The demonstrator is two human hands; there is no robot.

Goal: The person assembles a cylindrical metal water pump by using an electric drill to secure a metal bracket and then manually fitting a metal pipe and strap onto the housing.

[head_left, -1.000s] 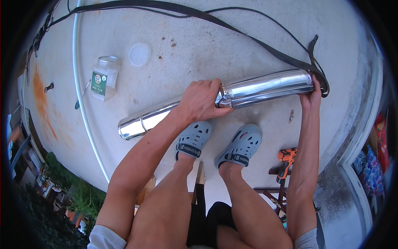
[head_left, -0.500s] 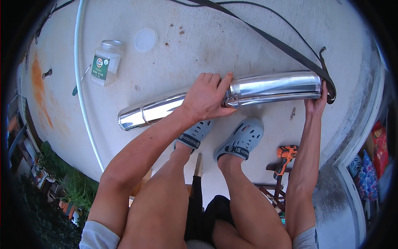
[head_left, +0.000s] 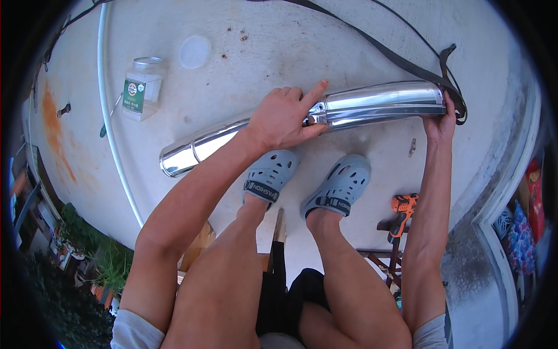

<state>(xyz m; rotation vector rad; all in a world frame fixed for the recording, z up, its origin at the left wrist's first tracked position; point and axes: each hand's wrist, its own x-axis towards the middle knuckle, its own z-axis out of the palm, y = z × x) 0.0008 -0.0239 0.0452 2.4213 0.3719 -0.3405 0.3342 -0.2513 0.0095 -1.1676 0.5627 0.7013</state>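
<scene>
A long, shiny metal tube lies across in front of my feet, its two sections meeting at a ridged joint with a small latch-like fitting. My left hand is clasped over the tube's middle beside that joint, thumb on the near side and forefinger reaching to the far side. At the right end, my right hand grips the rim, with some fingers hidden behind it. A black strap runs from this end toward the far side. Along the right section, a lengthwise seam strip shows.
A clear jar and a round translucent lid lie at the far left, near a white pipe. An orange-black power drill rests beside my right forearm. A small metal piece lies on the concrete floor.
The tube has rolled about its length, bringing the seam strip up from its near edge and the joint's fitting onto the top. Both hands keep hold. The view has shifted slightly.
</scene>
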